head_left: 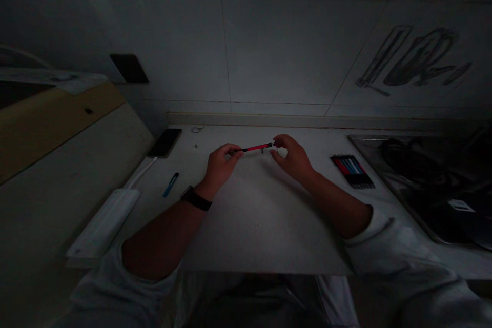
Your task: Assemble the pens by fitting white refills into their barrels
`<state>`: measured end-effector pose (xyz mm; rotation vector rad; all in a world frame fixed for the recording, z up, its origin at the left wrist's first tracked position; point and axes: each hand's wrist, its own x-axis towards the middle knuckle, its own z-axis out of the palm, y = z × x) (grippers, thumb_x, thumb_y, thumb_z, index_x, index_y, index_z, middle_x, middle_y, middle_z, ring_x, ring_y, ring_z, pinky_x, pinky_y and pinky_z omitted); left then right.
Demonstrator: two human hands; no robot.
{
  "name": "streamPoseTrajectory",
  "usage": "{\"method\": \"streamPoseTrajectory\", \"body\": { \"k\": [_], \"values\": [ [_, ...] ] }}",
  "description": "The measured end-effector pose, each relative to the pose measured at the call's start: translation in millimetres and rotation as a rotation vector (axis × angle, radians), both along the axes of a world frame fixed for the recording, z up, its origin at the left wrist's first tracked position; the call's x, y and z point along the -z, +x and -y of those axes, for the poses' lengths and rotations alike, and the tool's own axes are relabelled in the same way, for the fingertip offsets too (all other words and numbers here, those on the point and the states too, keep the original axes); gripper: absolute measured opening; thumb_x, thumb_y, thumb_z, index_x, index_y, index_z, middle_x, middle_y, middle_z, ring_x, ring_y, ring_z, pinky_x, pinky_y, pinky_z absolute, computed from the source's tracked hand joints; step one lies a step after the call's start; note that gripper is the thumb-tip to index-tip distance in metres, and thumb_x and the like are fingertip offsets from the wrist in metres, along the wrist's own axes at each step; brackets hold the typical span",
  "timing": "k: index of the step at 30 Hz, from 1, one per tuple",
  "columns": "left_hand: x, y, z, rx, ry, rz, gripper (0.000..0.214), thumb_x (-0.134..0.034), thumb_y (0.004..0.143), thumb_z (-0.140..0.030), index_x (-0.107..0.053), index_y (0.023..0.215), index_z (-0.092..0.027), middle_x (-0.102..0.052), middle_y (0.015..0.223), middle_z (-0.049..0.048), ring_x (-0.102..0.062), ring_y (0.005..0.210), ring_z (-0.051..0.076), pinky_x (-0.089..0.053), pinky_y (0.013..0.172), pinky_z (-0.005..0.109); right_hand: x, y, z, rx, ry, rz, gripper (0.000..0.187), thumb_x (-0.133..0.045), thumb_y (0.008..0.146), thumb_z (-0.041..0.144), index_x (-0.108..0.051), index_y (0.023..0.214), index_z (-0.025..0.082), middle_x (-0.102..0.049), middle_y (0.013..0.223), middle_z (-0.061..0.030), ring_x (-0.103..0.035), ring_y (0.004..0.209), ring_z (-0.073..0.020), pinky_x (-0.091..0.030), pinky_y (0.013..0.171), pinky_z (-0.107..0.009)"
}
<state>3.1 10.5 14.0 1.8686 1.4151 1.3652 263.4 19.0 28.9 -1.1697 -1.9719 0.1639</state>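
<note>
A red pen (255, 148) is held level above the white counter (261, 215) between both hands. My left hand (221, 164), with a dark watch on the wrist, is closed round the pen's dark left end. My right hand (291, 155) pinches the pen's right tip with thumb and fingers. The scene is very dim.
A row of several pens (352, 170) lies to the right of my right hand. A blue pen (170, 184) lies left of my left hand. A dark phone (165, 142) with a white cable and a white power strip (103, 223) are at the left. A sink (423, 179) is at the right.
</note>
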Motion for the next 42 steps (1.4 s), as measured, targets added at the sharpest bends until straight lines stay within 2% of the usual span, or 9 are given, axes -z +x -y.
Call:
{"method": "streamPoseTrajectory", "body": {
  "k": [5, 9, 23, 28, 31, 35, 40, 42],
  "values": [
    [-1.5, -0.6, -0.7, -0.048, -0.037, 0.058, 0.014, -0.072, 0.090, -0.034, -0.075, 0.097, -0.022, -0.077, 0.095, 0.0039, -0.070, 0.091, 0.020, -0.056, 0.087, 0.035, 3.1, 0.0, -2.5, -0.039, -0.026, -0.115, 0.026, -0.065, 0.094, 0.032, -0.068, 0.119, 0.025, -0.075, 0.114, -0.0079, -0.073, 0.102, -0.0243, -0.058, 0.096, -0.044],
    [-1.8, -0.8, -0.9, -0.048, -0.045, 0.083, 0.014, -0.072, 0.090, -0.035, -0.074, 0.096, -0.022, -0.077, 0.096, 0.0043, -0.070, 0.092, 0.020, -0.056, 0.088, 0.035, 1.3, -2.6, 1.6, -0.044, -0.067, -0.141, 0.029, -0.064, 0.094, 0.028, -0.071, 0.122, 0.027, -0.077, 0.117, -0.0064, -0.074, 0.103, -0.0240, -0.059, 0.098, -0.045],
    [-0.1, -3.8, -2.5, -0.010, -0.095, 0.131, 0.017, -0.073, 0.088, -0.035, -0.074, 0.096, -0.020, -0.077, 0.096, 0.0061, -0.070, 0.092, 0.021, -0.056, 0.087, 0.036, -3.4, -0.5, 1.9, -0.038, -0.057, -0.037, 0.028, -0.066, 0.095, 0.030, -0.074, 0.121, 0.025, -0.079, 0.113, -0.0071, -0.075, 0.101, -0.0250, -0.059, 0.096, -0.043],
    [-0.9, -3.1, -2.0, 0.008, -0.098, 0.097, 0.018, -0.073, 0.088, -0.037, -0.075, 0.096, -0.020, -0.077, 0.095, 0.0055, -0.070, 0.092, 0.021, -0.054, 0.088, 0.036, 1.8, 2.6, -3.7, -0.004, 0.009, -0.049, 0.030, -0.067, 0.095, 0.032, -0.068, 0.124, 0.024, -0.075, 0.117, -0.0093, -0.074, 0.096, -0.0243, -0.059, 0.090, -0.043],
    [-1.6, -1.0, -0.7, 0.026, -0.097, 0.081, 0.017, -0.073, 0.088, -0.037, -0.075, 0.094, -0.021, -0.077, 0.095, 0.0050, -0.070, 0.092, 0.021, -0.053, 0.089, 0.037, 3.2, 4.8, -4.5, -0.048, 0.097, 0.019, 0.034, -0.068, 0.096, 0.031, -0.066, 0.128, 0.023, -0.073, 0.118, -0.0108, -0.071, 0.098, -0.0258, -0.058, 0.090, -0.044],
    [-1.7, 0.9, 0.8, 0.075, -0.102, 0.070, 0.015, -0.072, 0.090, -0.036, -0.075, 0.093, -0.022, -0.077, 0.094, 0.0042, -0.070, 0.093, 0.021, -0.053, 0.090, 0.038, 0.9, 5.9, -3.2, -0.119, 0.181, 0.115, 0.018, -0.062, 0.101, 0.030, -0.071, 0.115, 0.023, -0.073, 0.108, -0.0101, -0.069, 0.102, -0.0271, -0.056, 0.091, -0.044],
    [3.7, 0.1, -1.7, 0.149, -0.046, 0.074, 0.010, -0.073, 0.087, -0.027, -0.072, 0.095, -0.021, -0.075, 0.097, 0.0039, -0.069, 0.095, 0.020, -0.053, 0.093, 0.037, 1.9, 7.4, -5.2, -0.119, 0.200, 0.152, 0.019, -0.059, 0.104, 0.033, -0.073, 0.111, 0.022, -0.074, 0.105, -0.0108, -0.068, 0.098, -0.0271, -0.055, 0.090, -0.043],
    [7.3, -0.5, -3.5, 0.178, -0.013, 0.088, 0.017, -0.076, 0.084, -0.024, -0.070, 0.100, -0.021, -0.074, 0.100, 0.0041, -0.068, 0.096, 0.019, -0.053, 0.093, 0.036, 3.0, 8.4, -6.1, -0.125, 0.203, 0.147, 0.020, -0.058, 0.104, 0.034, -0.073, 0.110, 0.023, -0.074, 0.105, -0.0105, -0.068, 0.098, -0.0268, -0.054, 0.090, -0.043]
  ]
}}
